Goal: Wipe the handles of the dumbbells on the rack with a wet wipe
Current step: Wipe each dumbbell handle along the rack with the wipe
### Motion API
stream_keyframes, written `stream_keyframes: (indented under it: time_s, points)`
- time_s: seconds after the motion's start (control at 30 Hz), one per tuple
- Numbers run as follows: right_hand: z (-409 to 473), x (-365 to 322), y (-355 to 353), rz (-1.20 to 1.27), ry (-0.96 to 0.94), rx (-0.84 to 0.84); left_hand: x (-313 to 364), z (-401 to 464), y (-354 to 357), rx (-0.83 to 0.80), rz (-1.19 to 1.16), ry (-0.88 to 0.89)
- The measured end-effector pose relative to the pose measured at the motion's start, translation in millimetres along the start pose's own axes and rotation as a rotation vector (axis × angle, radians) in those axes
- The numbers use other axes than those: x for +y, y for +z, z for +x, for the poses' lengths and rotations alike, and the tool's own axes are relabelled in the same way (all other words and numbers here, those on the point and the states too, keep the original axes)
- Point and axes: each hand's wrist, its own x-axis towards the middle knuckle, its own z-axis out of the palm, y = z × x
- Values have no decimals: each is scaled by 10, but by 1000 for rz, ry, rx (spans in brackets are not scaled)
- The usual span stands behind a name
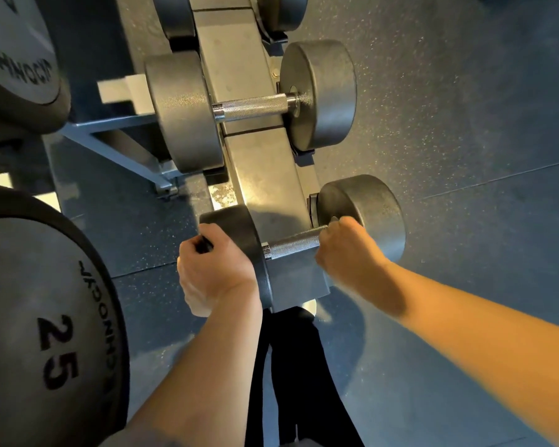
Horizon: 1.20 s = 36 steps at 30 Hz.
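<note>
- Nearest, a large round weight plate (46, 324) stamped "25" sits left of the rack (262, 175), its face matte and finely pebbled.
- The left hand (215, 272) is curled over the rim of the nearest dumbbell's (291, 245) left head (239, 233), at the rack's near end, with something dark under its fingers; what that is cannot be told.
- The right hand (342, 250) is closed in a fist around the right end of that dumbbell's handle (292, 243), a knurled steel bar lying across the rack; no wipe can be made out inside the fist.
- The right head (368, 211) of this dumbbell is a thick dark cylinder with a grainy surface, overhanging the rack's right side.
- The rack is a flat grey metal beam, scuffed and catching a warm glare near the hands.
- Farther along the rack rests a second dumbbell (252, 108), with the same drum-shaped heads and a bright cross-hatched handle, untouched.
- Beyond it, the heads of a third dumbbell (284, 11) show at the rack's far end.
- Under the rack lies speckled blue-grey rubber flooring (465, 124).
</note>
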Motion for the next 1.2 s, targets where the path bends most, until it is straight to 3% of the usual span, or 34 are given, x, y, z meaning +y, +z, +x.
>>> stream_keyframes:
  time_s: [0.1, 0.23, 0.37, 0.5, 0.63, 0.77, 0.83, 0.93, 1.1, 1.2]
  points:
    - [-27, 205, -40, -108, -12, 72, -9, 19, -3, 5, 15, -3]
    - [288, 225, 3, 30, -64, 107, -22, -1, 7, 8, 15, -9]
    - [458, 83, 78, 863, 143, 159, 0, -16, 16, 34, 24, 11]
    - [444, -226, 11, 1103, 234, 240, -3, 1, 13, 47, 36, 0]
    - [442, -207, 11, 1124, 222, 285, 12, -15, 19, 44, 14, -34]
    - [249, 97, -13, 897, 261, 131, 14, 33, 29, -9, 4, -31]
    - [-35, 172, -181, 955, 308, 182, -7, 36, 3, -62, 38, 21]
    - [-635, 129, -536, 1282, 333, 348, -45, 32, -128, -209, 7, 86]
    - [-1170, -95, -972, 1742, 406, 385, -196, -356, -524, -493, 12, 270]
    - [-1298, -335, -1226, 1957, 512, 424, -494, -737, -952, -696, -154, 369]
